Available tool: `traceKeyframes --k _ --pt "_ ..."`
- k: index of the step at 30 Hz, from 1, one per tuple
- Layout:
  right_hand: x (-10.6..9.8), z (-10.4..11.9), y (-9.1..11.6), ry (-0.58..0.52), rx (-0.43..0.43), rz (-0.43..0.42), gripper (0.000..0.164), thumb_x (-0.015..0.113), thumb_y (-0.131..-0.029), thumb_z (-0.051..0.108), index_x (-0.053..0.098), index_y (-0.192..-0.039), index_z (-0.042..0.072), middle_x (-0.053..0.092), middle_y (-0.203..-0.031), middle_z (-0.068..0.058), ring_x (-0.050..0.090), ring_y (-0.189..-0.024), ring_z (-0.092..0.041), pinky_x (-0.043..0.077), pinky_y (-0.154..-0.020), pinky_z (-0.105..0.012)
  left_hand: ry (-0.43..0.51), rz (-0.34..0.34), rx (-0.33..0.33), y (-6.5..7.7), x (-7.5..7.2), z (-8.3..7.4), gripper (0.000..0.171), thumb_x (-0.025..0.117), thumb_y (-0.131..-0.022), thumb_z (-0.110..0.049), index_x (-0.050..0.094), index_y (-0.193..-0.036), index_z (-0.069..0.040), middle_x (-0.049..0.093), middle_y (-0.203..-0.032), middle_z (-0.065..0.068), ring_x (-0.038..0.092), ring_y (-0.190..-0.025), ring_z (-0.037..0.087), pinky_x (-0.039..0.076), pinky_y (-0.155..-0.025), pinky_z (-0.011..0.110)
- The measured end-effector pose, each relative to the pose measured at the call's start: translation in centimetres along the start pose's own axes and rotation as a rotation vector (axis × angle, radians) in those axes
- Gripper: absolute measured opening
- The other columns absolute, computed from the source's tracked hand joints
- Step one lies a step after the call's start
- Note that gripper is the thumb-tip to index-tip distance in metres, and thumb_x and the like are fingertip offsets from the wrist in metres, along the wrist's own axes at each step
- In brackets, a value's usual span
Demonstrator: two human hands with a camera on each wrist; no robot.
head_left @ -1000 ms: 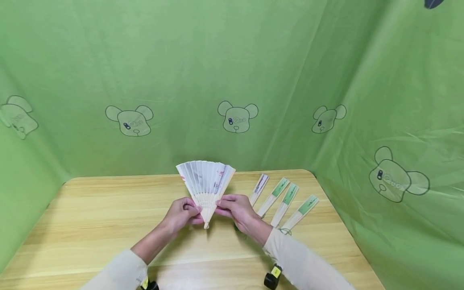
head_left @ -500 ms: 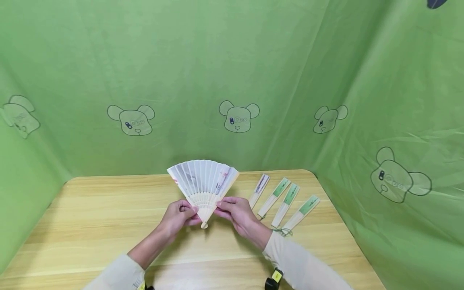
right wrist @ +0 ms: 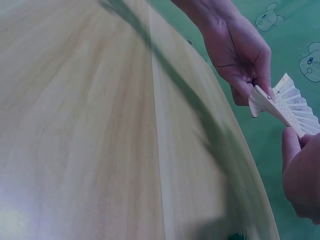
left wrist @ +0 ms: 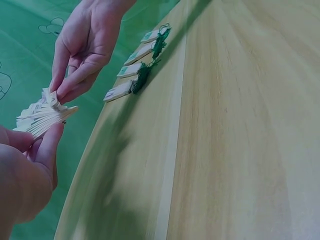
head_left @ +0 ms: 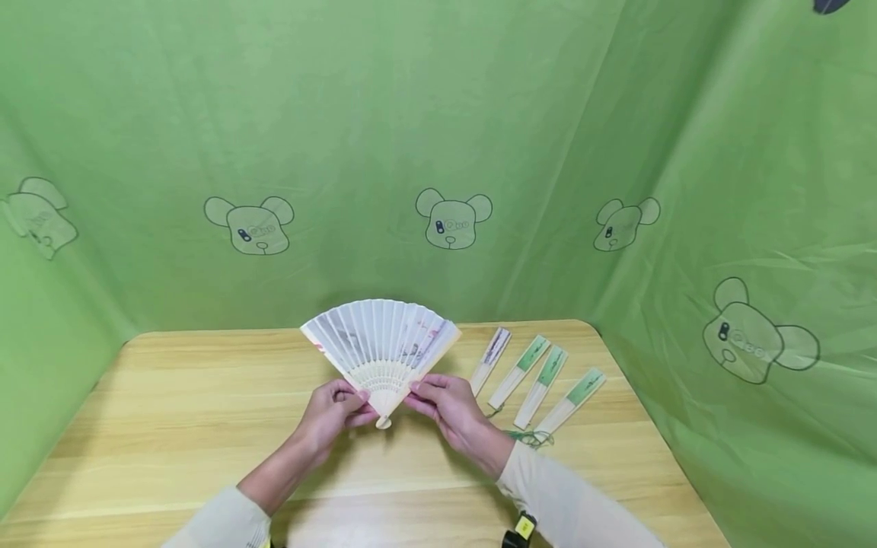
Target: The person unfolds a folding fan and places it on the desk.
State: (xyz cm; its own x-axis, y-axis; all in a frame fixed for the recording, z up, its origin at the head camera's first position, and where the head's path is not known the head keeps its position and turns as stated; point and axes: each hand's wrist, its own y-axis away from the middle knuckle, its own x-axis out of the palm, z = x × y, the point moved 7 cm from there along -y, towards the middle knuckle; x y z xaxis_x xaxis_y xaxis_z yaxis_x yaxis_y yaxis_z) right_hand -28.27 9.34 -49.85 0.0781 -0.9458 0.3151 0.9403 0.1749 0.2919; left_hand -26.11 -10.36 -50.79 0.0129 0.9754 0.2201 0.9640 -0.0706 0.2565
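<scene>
A white folding fan (head_left: 380, 331) with pink and grey prints is spread wide, held up over the table between both hands. My left hand (head_left: 330, 415) pinches its left outer rib near the pivot, thumb in front. On the opposite side, my right hand (head_left: 452, 407) pinches the right outer rib between thumb and fingers. The left wrist view shows the fan's ribs (left wrist: 47, 120) fanned out between the two hands. In the right wrist view, the pleated leaf (right wrist: 297, 105) shows beyond the pivot end.
To the right lie several folded fans: one purple-printed fan (head_left: 492, 358) and green ones such as this green fan (head_left: 572, 402), with green tassels (head_left: 530, 437). The wooden table (head_left: 171, 411) ends at a green cloth wall (head_left: 356, 152) printed with bear heads.
The fan has spread steadily wider, its left edge swinging left and its right edge right. My left hand has shifted slightly left; the folded fans lie still.
</scene>
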Motion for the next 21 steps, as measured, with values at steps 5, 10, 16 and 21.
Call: traceKeyframes --k 5,10,16,21 --pt "-0.02 -0.08 0.29 0.004 0.000 -0.002 0.032 0.060 -0.098 -0.006 0.056 -0.127 -0.019 0.072 -0.109 -0.021 0.077 -0.092 -0.019 0.065 -0.094 -0.027 0.021 -0.017 0.003 0.17 -0.14 0.13 0.015 0.058 -0.100 0.005 0.052 -0.111 0.012 0.067 -0.087 0.009 0.071 -0.080 0.015 0.068 -0.082 0.023" --pt "-0.06 -0.28 0.37 -0.009 0.006 0.000 0.030 0.060 -0.098 -0.006 0.056 -0.125 -0.019 0.071 -0.109 -0.020 0.077 -0.092 -0.020 0.065 -0.095 -0.028 0.048 -0.030 0.006 0.44 -0.24 0.26 0.017 0.057 -0.100 0.004 0.050 -0.114 0.012 0.067 -0.090 0.010 0.072 -0.081 0.014 0.067 -0.084 0.023" --pt "-0.07 -0.45 0.54 -0.032 0.017 -0.001 0.029 0.060 -0.098 -0.007 0.055 -0.124 -0.019 0.071 -0.104 -0.018 0.078 -0.090 -0.020 0.065 -0.094 -0.028 0.084 -0.048 0.013 0.58 -0.48 0.43 0.017 0.056 -0.101 0.005 0.049 -0.114 0.011 0.067 -0.093 0.011 0.073 -0.082 0.015 0.067 -0.085 0.024" --pt "0.05 -0.47 0.65 -0.047 0.024 0.001 0.026 0.060 -0.097 -0.007 0.056 -0.121 -0.018 0.071 -0.101 -0.016 0.078 -0.089 -0.020 0.066 -0.094 -0.029 0.111 -0.057 0.018 0.66 -0.67 0.51 0.017 0.055 -0.101 0.005 0.049 -0.115 0.012 0.066 -0.094 0.012 0.072 -0.084 0.016 0.067 -0.088 0.025"
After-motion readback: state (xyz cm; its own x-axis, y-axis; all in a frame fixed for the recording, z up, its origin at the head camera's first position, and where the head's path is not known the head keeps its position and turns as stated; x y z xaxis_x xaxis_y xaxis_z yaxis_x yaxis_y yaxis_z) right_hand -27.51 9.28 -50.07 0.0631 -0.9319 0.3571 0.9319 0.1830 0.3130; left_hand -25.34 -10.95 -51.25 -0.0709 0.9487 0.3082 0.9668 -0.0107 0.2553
